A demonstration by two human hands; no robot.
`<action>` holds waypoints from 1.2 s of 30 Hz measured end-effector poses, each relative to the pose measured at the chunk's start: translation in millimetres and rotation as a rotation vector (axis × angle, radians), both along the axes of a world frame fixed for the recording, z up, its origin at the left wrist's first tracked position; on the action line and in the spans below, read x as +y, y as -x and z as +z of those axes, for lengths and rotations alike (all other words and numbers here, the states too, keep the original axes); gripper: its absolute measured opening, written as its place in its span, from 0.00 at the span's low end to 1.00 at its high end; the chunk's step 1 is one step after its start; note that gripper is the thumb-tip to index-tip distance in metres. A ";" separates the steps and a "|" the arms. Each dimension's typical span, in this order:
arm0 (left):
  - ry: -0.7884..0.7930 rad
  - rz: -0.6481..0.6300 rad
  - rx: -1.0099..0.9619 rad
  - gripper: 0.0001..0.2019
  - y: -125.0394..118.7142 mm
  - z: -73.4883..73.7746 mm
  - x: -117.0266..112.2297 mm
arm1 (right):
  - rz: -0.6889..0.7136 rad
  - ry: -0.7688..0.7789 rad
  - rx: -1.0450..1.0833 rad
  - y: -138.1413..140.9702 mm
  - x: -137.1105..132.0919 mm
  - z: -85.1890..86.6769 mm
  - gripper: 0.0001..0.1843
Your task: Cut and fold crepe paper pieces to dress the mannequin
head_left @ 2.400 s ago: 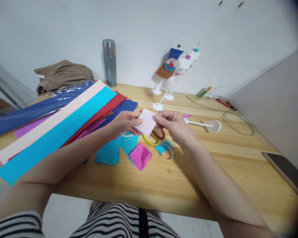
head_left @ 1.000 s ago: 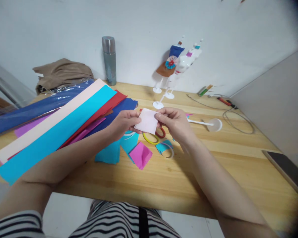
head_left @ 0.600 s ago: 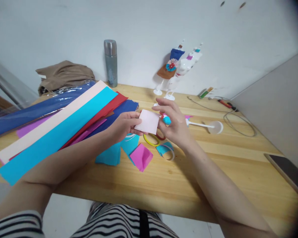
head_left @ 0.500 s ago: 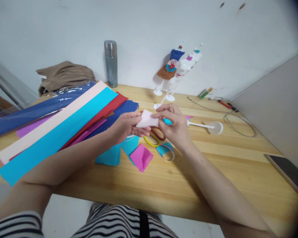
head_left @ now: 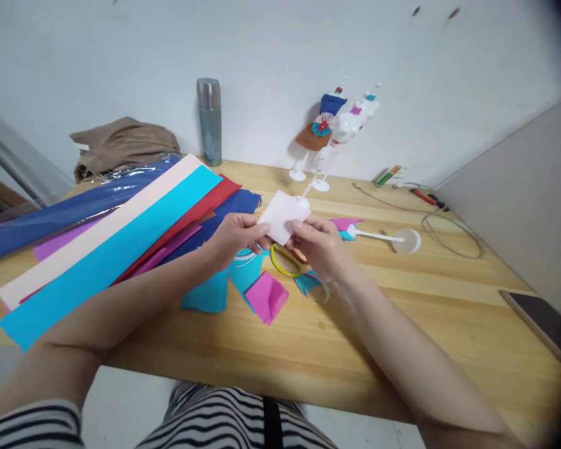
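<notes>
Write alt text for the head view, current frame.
The person's left hand and right hand hold a pale pink square sheet above a wooden table. Coloured strips lie at left, a magenta square in front; a flask and a form dressed in blue and brown stand behind.

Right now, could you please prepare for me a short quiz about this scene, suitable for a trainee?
1. How many hands hold the pale pink square?
2. Fill in: in this view, the brown cloth lies to the ___ of the metal-capped flask.
3. True or false: the flask is lying on its side.

Key:
1. Two, the left hand and the right hand.
2. Left.
3. False; it stands upright.
</notes>
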State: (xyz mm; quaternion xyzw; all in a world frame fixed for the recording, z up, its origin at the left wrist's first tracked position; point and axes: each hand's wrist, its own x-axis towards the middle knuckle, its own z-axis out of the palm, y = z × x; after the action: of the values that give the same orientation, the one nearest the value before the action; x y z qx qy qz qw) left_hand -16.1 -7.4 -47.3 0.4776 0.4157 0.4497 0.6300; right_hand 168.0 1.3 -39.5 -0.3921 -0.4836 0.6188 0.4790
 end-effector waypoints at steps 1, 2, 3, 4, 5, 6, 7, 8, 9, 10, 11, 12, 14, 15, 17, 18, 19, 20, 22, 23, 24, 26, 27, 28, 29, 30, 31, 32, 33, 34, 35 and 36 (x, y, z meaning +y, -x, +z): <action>-0.016 0.009 0.041 0.10 0.3 1.8 -0.2 | -0.004 -0.041 -0.036 -2.2 0.8 1.9 0.20; -0.031 0.012 0.076 0.10 0.4 3.7 -0.5 | -0.014 -0.087 -0.078 -4.5 1.9 3.8 0.20; -0.043 0.011 0.100 0.10 0.4 5.4 -0.8 | -0.026 -0.128 -0.125 -6.8 3.1 5.7 0.20; -0.050 0.008 0.114 0.10 0.3 6.7 -1.2 | -0.037 -0.160 -0.174 -8.8 4.2 7.3 0.20; -0.055 0.007 0.118 0.10 0.1 7.7 -1.6 | -0.047 -0.180 -0.221 -10.4 5.1 8.6 0.19; -0.054 0.009 0.111 0.09 0.0 8.0 -1.9 | -0.053 -0.189 -0.257 -11.5 5.7 9.5 0.18; -0.048 0.009 0.097 0.09 -0.1 7.8 -2.1 | -0.059 -0.191 -0.278 -12.1 6.2 9.9 0.17; -0.036 0.007 0.075 0.09 -0.2 7.2 -2.0 | -0.064 -0.188 -0.283 -12.4 6.3 9.9 0.16; -0.021 0.003 0.051 0.09 -0.2 6.4 -1.9 | -0.065 -0.182 -0.278 -12.3 6.4 9.4 0.15; -0.006 -0.006 0.028 0.10 -0.1 5.4 -1.7 | -0.064 -0.174 -0.266 -12.1 6.4 8.7 0.14; 0.007 -0.015 0.009 0.11 0.0 4.6 -1.4 | -0.059 -0.165 -0.253 -12.0 6.4 7.7 0.14; 0.016 -0.021 -0.002 0.12 0.1 4.1 -1.2 | -0.048 -0.160 -0.244 -12.0 6.6 6.7 0.13; 0.019 -0.010 0.008 0.12 0.2 4.7 -1.2 | -0.021 -0.160 -0.234 -12.6 7.3 5.2 0.13; 0.015 0.006 0.023 0.12 0.1 5.8 -1.4 | -0.017 -0.162 -0.234 -13.3 7.8 4.8 0.13; 0.006 0.037 0.054 0.11 -0.2 8.9 -2.0 | -0.026 -0.162 -0.234 -14.6 9.1 5.1 0.12; 0.002 0.049 0.058 0.10 -0.4 10.6 -2.3 | -0.035 -0.158 -0.229 -15.2 9.7 5.6 0.11; 0.002 0.057 0.052 0.10 -0.7 12.0 -2.5 | -0.044 -0.153 -0.220 -15.7 10.4 6.1 0.11; 0.006 0.061 0.037 0.09 -0.9 13.1 -2.5 | -0.048 -0.149 -0.208 -15.9 11.0 6.5 0.11; 0.025 0.061 -0.010 0.07 -1.1 13.8 -2.1 | -0.050 -0.144 -0.174 -16.0 12.0 7.0 0.10; 0.034 0.060 -0.040 0.06 -0.9 13.5 -1.6 | -0.051 -0.138 -0.153 -15.8 12.5 7.0 0.11; 0.040 0.058 -0.072 0.05 -0.6 12.9 -1.0 | -0.048 -0.130 -0.133 -15.7 13.0 6.9 0.11; 0.035 0.057 -0.138 0.08 0.6 11.3 0.4 | -0.033 -0.104 -0.090 -15.9 14.1 6.6 0.12; 0.025 0.057 -0.165 0.10 1.3 10.6 1.1 | -0.018 -0.090 -0.071 -16.3 14.7 6.5 0.12; 0.014 0.055 -0.186 0.11 2.1 10.1 1.7 | 0.001 -0.079 -0.058 -16.9 15.3 6.4 0.12; 0.001 0.052 -0.199 0.12 2.8 9.8 2.1 | 0.018 -0.074 -0.050 -17.8 15.8 6.3 0.12; -0.013 0.047 -0.205 0.12 3.3 9.6 2.5 | 0.036 -0.073 -0.045 -18.9 16.2 6.2 0.11; -0.029 0.039 -0.206 0.12 3.8 9.4 2.6 | 0.049 -0.077 -0.043 -20.1 16.5 6.1 0.11; -0.048 0.029 -0.202 0.12 4.2 9.3 2.6 | 0.060 -0.082 -0.040 -21.3 16.7 6.0 0.10; -0.068 0.017 -0.193 0.12 4.5 9.0 2.4 | 0.069 -0.089 -0.036 -22.6 16.7 6.1 0.09; -0.088 0.003 -0.179 0.11 4.8 8.8 2.1 | 0.076 -0.098 -0.033 -23.8 16.6 6.3 0.08; -0.108 -0.010 -0.161 0.11 5.1 8.5 1.8 | 0.083 -0.106 -0.032 -25.1 16.5 6.7 0.08; -0.123 -0.026 -0.144 0.11 5.6 8.2 1.7 | 0.090 -0.115 -0.032 -26.3 16.3 7.3 0.07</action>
State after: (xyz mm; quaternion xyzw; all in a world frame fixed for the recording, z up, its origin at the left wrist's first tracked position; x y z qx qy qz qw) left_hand -21.7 -5.6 -39.2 0.4871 0.3350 0.4992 0.6335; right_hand 194.3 17.6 -32.2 -0.3517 -0.5431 0.6047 0.4644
